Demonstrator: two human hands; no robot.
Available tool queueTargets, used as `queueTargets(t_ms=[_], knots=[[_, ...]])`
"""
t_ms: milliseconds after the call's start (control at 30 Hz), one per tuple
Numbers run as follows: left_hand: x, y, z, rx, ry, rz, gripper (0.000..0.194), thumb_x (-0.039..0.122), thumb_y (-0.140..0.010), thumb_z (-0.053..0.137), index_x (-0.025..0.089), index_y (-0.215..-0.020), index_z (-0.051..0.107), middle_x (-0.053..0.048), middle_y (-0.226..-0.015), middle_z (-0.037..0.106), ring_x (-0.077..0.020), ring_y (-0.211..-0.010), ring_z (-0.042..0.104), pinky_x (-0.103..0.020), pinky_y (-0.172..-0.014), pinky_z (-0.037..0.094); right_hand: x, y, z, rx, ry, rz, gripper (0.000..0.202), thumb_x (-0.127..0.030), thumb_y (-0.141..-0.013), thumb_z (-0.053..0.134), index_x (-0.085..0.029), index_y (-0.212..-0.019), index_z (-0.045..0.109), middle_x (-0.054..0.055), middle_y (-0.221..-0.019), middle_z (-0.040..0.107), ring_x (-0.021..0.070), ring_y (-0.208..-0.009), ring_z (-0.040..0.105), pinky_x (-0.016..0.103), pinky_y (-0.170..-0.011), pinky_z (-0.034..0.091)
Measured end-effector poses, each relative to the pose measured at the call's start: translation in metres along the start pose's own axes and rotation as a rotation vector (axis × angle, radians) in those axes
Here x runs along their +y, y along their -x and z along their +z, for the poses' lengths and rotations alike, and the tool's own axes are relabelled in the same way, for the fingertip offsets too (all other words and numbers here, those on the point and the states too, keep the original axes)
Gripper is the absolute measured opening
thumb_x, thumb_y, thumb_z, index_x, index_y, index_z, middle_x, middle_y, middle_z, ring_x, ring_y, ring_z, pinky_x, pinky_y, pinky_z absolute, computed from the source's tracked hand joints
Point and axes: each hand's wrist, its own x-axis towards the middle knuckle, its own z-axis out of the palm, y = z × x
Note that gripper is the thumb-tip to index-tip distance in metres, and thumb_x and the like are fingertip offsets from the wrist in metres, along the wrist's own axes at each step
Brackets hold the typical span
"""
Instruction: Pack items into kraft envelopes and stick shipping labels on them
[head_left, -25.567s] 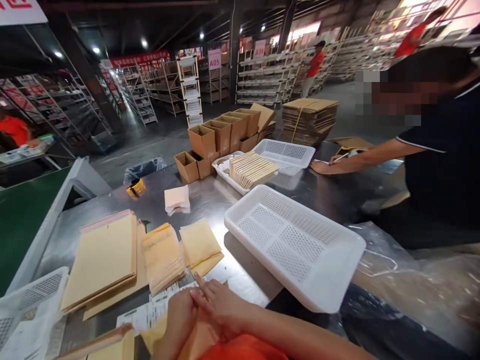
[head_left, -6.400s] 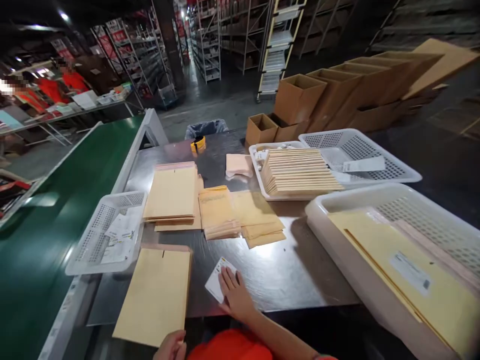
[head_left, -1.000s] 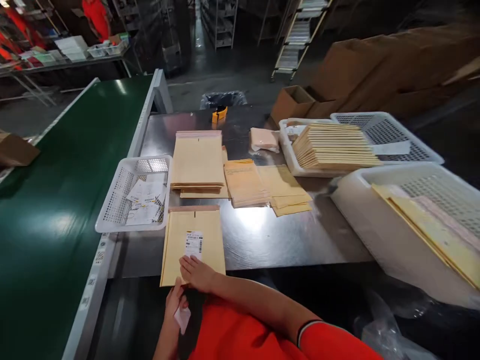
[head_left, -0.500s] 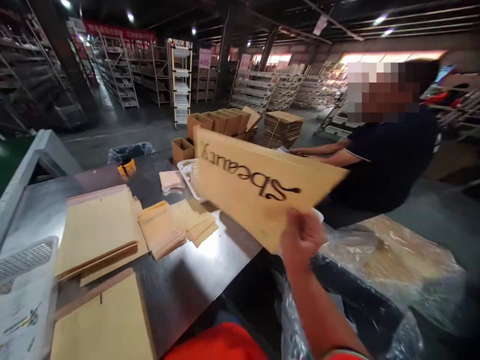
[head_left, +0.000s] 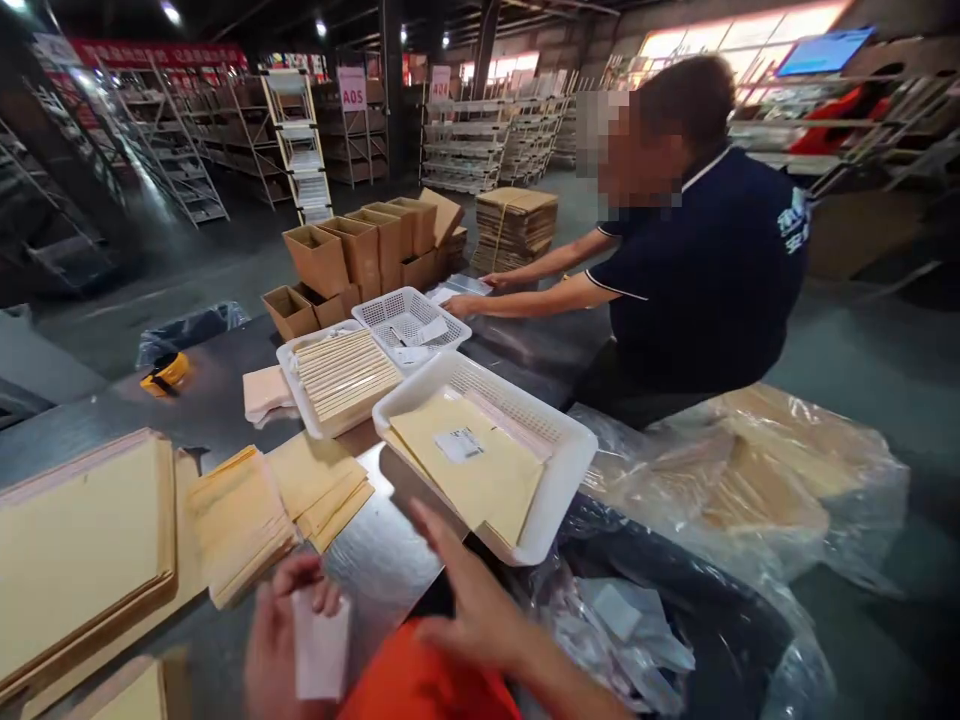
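My left hand (head_left: 274,620) is closed at the lower middle, its fingers around a pale paper slip (head_left: 321,645) that hangs down over the table's near side. My right hand (head_left: 469,595) is open and empty, fingers stretched toward the near edge of a white plastic basket (head_left: 555,490). In that basket lie yellow envelopes (head_left: 420,425), the top one bearing a white label (head_left: 459,445). Left of my hands, small envelopes (head_left: 244,520) sit in a stack, with more envelopes (head_left: 319,480) fanned beside it.
Large envelopes (head_left: 82,540) are piled at left. A second basket (head_left: 330,425) holds a row of envelopes. Behind stand a third basket (head_left: 364,310) and cardboard boxes (head_left: 356,250). A co-worker (head_left: 697,270) reaches over the table. A plastic-lined bin (head_left: 720,590) is below right.
The large envelope printed "beauty" has left my right hand, which has come down and opened. My left hand has entered view with the paper slip. The view has swung right.
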Motion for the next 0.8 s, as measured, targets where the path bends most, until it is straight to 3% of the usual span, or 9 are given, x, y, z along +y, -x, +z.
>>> queueTargets(t_ms=[67, 133, 233, 300, 367, 433, 533, 633, 800], knots=[[-0.036, 0.007, 0.049, -0.147, -0.006, -0.185, 0.046, 0.06, -0.061, 0.072, 0.02, -0.083, 0.068, -0.001, -0.068, 0.056, -0.0133, -0.063, 0.053, -0.028, -0.063, 0.049, -0.01, 0.022, 0.016, -0.015, -0.226, 0.017, 0.096, -0.058, -0.081, 0.06, -0.019, -0.154, 0.012, 0.016, -0.152, 0.036, 0.0277, -0.132, 0.046, 0.04, -0.102, 0.047], [-0.073, 0.006, 0.08, -0.198, -0.073, -0.301, 0.046, 0.057, -0.063, 0.074, 0.021, -0.09, 0.068, -0.004, -0.083, 0.063, -0.0185, -0.081, 0.061, -0.031, -0.077, 0.051, 0.005, 0.049, 0.015, 0.068, -0.316, 0.12, 0.062, -0.044, -0.091, 0.049, -0.024, -0.148, 0.035, 0.012, -0.143, 0.05, 0.0248, -0.129, 0.05, 0.038, -0.1, 0.049], [-0.111, -0.008, 0.088, -0.199, -0.335, -0.309, 0.054, 0.049, -0.058, 0.082, 0.022, -0.102, 0.065, -0.008, -0.11, 0.064, -0.0242, -0.111, 0.058, -0.033, -0.093, 0.047, 0.079, 0.12, -0.013, 0.199, -0.261, 0.378, 0.036, -0.029, -0.085, 0.045, -0.027, -0.11, 0.072, 0.011, -0.115, 0.07, 0.0253, -0.106, 0.066, 0.038, -0.086, 0.056], [-0.12, -0.024, 0.082, -0.112, -0.499, -0.225, 0.054, 0.043, -0.056, 0.084, 0.021, -0.1, 0.063, -0.008, -0.114, 0.062, -0.0226, -0.11, 0.058, -0.031, -0.09, 0.048, 0.143, 0.183, -0.035, 0.299, -0.086, 0.643, 0.03, -0.03, -0.069, 0.053, -0.03, -0.087, 0.077, 0.012, -0.105, 0.072, 0.0326, -0.1, 0.068, 0.048, -0.085, 0.056], [-0.121, -0.043, 0.082, 0.017, -0.575, -0.152, 0.049, 0.044, -0.06, 0.081, 0.02, -0.096, 0.059, -0.005, -0.101, 0.062, -0.0174, -0.092, 0.062, -0.029, -0.079, 0.051, 0.195, 0.238, -0.049, 0.388, 0.099, 0.898, 0.038, -0.034, -0.051, 0.061, -0.031, -0.087, 0.076, 0.016, -0.109, 0.07, 0.0426, -0.095, 0.067, 0.06, -0.08, 0.054], [-0.119, -0.063, 0.09, 0.113, -0.608, -0.123, 0.045, 0.044, -0.064, 0.078, 0.02, -0.094, 0.055, -0.001, -0.089, 0.059, -0.0129, -0.077, 0.061, -0.026, -0.068, 0.051, 0.224, 0.266, -0.056, 0.457, 0.174, 0.964, 0.061, -0.04, -0.045, 0.068, -0.025, -0.104, 0.072, 0.023, -0.126, 0.06, 0.0483, -0.107, 0.061, 0.064, -0.081, 0.052], [-0.122, -0.091, 0.111, 0.108, -0.657, -0.16, 0.033, 0.041, -0.069, 0.072, 0.018, -0.086, 0.055, -0.001, -0.074, 0.06, -0.0129, -0.064, 0.06, -0.025, -0.055, 0.049, 0.218, 0.239, -0.06, 0.628, 0.159, 0.902, 0.068, -0.055, -0.068, 0.059, -0.016, -0.123, 0.059, 0.025, -0.127, 0.058, 0.0391, -0.101, 0.065, 0.057, -0.083, 0.055], [-0.133, -0.112, 0.128, 0.083, -0.734, -0.173, 0.022, 0.032, -0.07, 0.069, 0.017, -0.082, 0.059, -0.004, -0.067, 0.065, -0.015, -0.053, 0.058, -0.027, -0.048, 0.047, 0.179, 0.157, -0.065, 0.768, 0.166, 0.686, 0.047, -0.046, -0.086, 0.049, -0.016, -0.121, 0.057, 0.017, -0.116, 0.064, 0.0277, -0.095, 0.067, 0.048, -0.086, 0.056], [-0.149, -0.124, 0.139, 0.085, -0.828, 0.084, 0.026, 0.016, -0.06, 0.071, 0.017, -0.085, 0.063, -0.009, -0.09, 0.072, -0.0223, -0.077, 0.066, -0.034, -0.069, 0.053, 0.134, 0.045, -0.078, 0.784, 0.228, 0.244, 0.027, -0.031, -0.091, 0.05, -0.019, -0.113, 0.061, 0.013, -0.12, 0.062, 0.0248, -0.113, 0.059, 0.044, -0.097, 0.049]])
